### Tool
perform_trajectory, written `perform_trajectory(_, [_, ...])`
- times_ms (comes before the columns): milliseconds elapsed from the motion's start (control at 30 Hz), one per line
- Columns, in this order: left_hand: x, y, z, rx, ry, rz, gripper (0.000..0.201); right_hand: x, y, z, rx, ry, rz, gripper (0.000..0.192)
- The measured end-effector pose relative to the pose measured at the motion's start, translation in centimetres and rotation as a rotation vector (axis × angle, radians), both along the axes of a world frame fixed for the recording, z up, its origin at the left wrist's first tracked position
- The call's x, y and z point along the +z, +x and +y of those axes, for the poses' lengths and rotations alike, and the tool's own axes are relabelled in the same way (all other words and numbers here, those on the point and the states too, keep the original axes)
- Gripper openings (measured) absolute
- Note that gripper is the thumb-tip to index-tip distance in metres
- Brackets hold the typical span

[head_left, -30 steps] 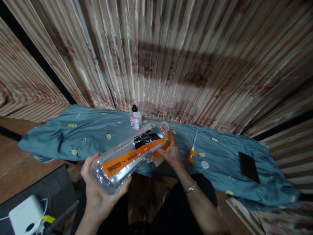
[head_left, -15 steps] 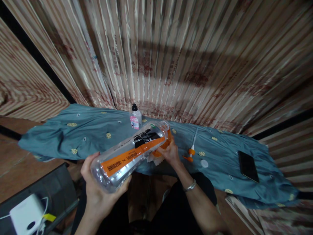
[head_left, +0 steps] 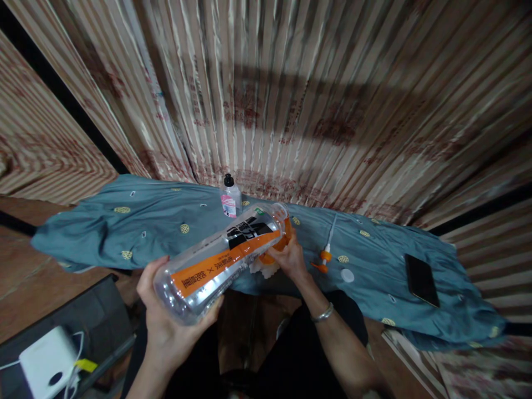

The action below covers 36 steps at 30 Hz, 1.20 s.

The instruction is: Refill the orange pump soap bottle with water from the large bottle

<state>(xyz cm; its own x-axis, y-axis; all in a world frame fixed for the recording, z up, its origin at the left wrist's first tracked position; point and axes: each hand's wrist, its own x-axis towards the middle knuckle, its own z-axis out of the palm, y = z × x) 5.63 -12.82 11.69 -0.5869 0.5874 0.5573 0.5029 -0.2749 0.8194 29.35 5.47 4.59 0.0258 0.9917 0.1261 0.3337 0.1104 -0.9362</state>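
Observation:
A large clear plastic bottle [head_left: 220, 260] with an orange and black label lies tilted, its mouth up and to the right. My left hand [head_left: 170, 321] is wrapped around its base. At the mouth end, my right hand [head_left: 291, 258] grips an orange container [head_left: 284, 235], mostly hidden behind the bottle and my fingers. Whether the mouth touches the container I cannot tell. White tissue-like material [head_left: 265, 269] shows below it. An orange pump head [head_left: 325, 257] with a long pale tube lies on the cloth to the right, near a white round disc [head_left: 347, 275].
A small clear bottle with a black cap [head_left: 230, 198] stands behind the large bottle. A black phone [head_left: 421, 280] lies at the right on the teal cloth [head_left: 158, 221]. A white device [head_left: 47, 363] with cables sits lower left. Striped curtains [head_left: 282, 83] hang behind.
Both hands and the large bottle stay almost in place. The view has shifted very slightly; nothing has been taken hold of or let go.

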Motion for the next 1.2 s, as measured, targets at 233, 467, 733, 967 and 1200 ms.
perform_trajectory(233, [-1.4,-0.9,-0.1,0.02,0.033,0.249,0.107,-0.4,0.2,0.2,0.003,0.007,-0.013,0.077])
perform_trajectory(467, [-1.2,-1.1,0.3,0.008,0.057,0.309,0.11,-0.7,0.4,0.3,0.021,0.032,-0.011,0.076])
perform_trajectory(733, [-1.1,-0.8,0.2,-0.004,0.072,0.267,0.104,-0.8,0.1,0.3,0.014,0.045,0.002,0.082])
perform_trajectory(967, [-1.4,-1.0,-0.1,0.008,0.013,0.203,0.107,-0.6,0.1,0.2,0.013,0.037,-0.013,0.077])
perform_trajectory(1200, [-1.3,-1.5,-0.4,0.023,-0.041,0.136,0.107,0.0,0.0,0.1,0.008,0.004,-0.02,0.075])
